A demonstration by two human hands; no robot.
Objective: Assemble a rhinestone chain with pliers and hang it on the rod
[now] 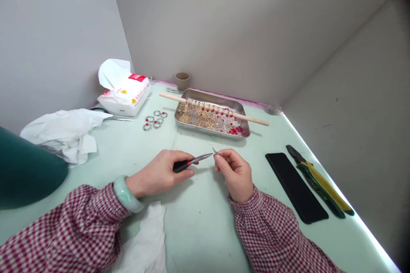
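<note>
In the head view, the counter is covered in smooth pale green, with a bright strip down its right edge and a thin pink line along the back. Plain grey walls rise around it: one on the left, one behind; a few light scratches mark the grey at the right.

Over the middle of the counter, the left hand grips small pliers by their black handles, nose pointing right. The right hand pinches a tiny metal piece between thumb and forefinger, right at the pliers' tip — whether the two touch, I cannot tell. Both sleeves are checked, and a pale green bracelet circles the left wrist.

Beyond the hands stands a metal tray of gold, clear and red beads, with a wooden stick lying across it. Small rings with red beads sit just left of the tray, and a brown cup behind it. A tissue pack, a crumpled white cloth and a dark green container fill the left side. At the right, a black slab lies beside large green-and-yellow pliers; another white tissue lies near the left sleeve.
</note>
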